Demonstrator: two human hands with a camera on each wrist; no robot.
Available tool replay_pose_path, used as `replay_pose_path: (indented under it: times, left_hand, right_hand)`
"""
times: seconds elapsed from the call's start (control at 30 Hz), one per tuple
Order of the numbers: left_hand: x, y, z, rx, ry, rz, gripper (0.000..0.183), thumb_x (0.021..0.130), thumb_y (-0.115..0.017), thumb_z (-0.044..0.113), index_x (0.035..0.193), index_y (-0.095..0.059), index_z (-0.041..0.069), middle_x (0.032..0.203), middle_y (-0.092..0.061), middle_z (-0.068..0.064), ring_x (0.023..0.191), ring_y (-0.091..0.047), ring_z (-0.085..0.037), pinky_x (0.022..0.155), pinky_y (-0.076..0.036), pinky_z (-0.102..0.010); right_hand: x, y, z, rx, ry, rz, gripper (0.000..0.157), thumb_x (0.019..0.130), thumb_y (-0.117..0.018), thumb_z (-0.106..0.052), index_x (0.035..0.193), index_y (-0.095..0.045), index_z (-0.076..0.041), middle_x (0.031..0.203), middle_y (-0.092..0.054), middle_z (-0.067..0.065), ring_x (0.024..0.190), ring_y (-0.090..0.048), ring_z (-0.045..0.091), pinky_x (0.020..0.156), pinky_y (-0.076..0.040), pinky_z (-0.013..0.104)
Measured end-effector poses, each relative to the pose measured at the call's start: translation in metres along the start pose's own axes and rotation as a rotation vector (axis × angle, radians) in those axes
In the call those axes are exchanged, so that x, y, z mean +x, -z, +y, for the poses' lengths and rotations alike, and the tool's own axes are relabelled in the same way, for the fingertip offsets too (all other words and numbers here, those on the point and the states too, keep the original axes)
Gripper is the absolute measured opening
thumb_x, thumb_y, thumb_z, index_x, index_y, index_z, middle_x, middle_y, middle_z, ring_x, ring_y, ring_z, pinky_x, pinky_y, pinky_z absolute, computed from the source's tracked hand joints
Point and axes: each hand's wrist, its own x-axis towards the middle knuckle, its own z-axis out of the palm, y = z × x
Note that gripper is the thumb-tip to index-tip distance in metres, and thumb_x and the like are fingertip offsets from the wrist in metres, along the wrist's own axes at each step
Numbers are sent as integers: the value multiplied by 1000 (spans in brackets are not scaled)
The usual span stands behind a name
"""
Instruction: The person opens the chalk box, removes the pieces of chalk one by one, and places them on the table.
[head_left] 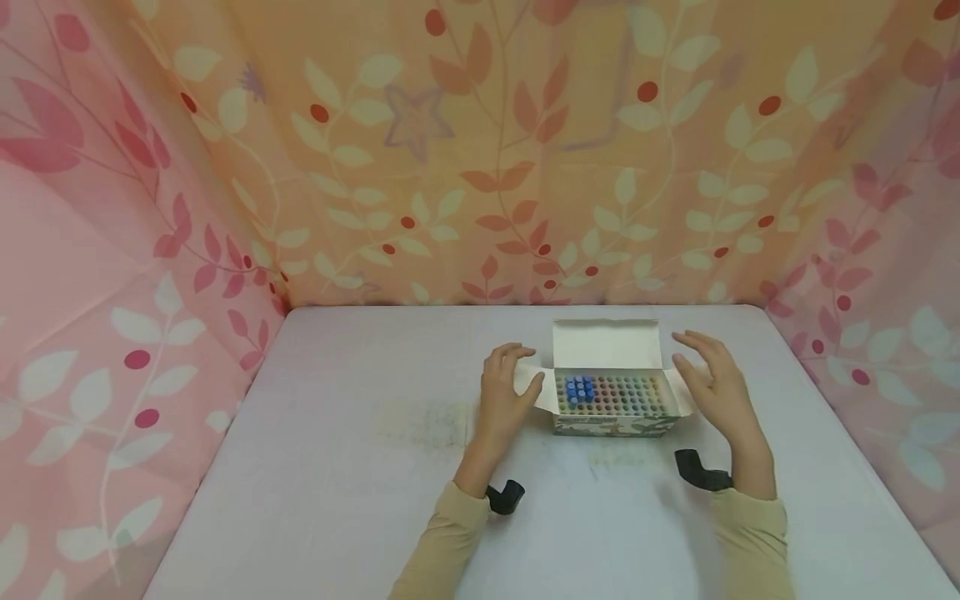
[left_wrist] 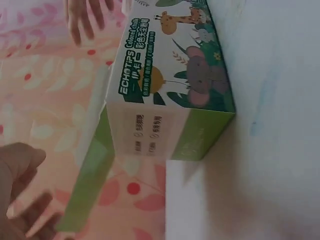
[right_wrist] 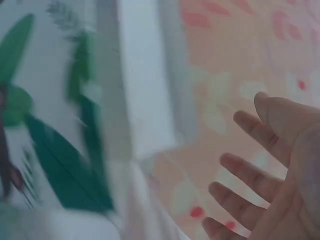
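Observation:
A cardboard box of coloured chalk (head_left: 615,427) stands on the table with its lid (head_left: 607,343) raised at the back and its side flaps folded out. Rows of coloured chalk ends (head_left: 626,392) fill it, and a cluster of blue pieces (head_left: 579,390) sticks up at the left. My left hand (head_left: 498,404) hovers by the left flap (left_wrist: 90,175), fingers spread; whether it touches the flap I cannot tell. Beyond the right flap (head_left: 677,393), my right hand (head_left: 720,392) is raised with its fingers apart, holding nothing. Animal pictures cover the box's front (left_wrist: 175,65).
The white table (head_left: 337,500) carries a faint smudged patch (head_left: 423,423) left of the box. Patterned curtains (head_left: 480,167) enclose its back and sides. A black wrist mount (head_left: 507,497) sits at the left wrist, another black mount (head_left: 701,472) at the right.

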Motion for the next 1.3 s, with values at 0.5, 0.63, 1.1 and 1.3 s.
replay_pose_path:
  times: [0.5, 0.63, 1.1, 1.3]
  left_hand:
    - [22, -42, 16, 272, -220, -278, 10, 87, -64, 28, 96, -69, 26, 103, -58, 8, 98, -51, -12, 75, -46, -23]
    - [26, -47, 14, 261, -205, -324, 11, 87, -65, 31, 96, -70, 26, 108, -57, 7, 100, -49, -13, 75, -46, -25]
    - [36, -47, 11, 174, -62, -545, 18, 89, -61, 32, 104, -71, 26, 121, -51, 1, 112, -40, -20, 88, -44, -32]
    - [41, -46, 10, 157, -38, -598, 18, 89, -61, 33, 103, -71, 27, 119, -49, 2, 108, -39, -19, 84, -42, -30]
  right_hand:
    - [7, -64, 21, -195, -6, -68, 34, 91, -59, -29, 121, -61, -13, 141, -31, 31, 128, -25, 56, 98, -13, 73]
    - [5, -69, 24, -182, -24, -72, 37, 91, -58, -32, 123, -60, -14, 140, -33, 30, 127, -30, 51, 98, -14, 73]
    - [3, -71, 20, -187, -72, -139, 39, 95, -51, -34, 127, -57, -13, 141, -31, 30, 127, -31, 50, 100, -17, 70]
    - [2, -71, 19, -192, -80, -151, 39, 95, -50, -34, 127, -57, -13, 141, -31, 31, 125, -32, 51, 99, -18, 70]
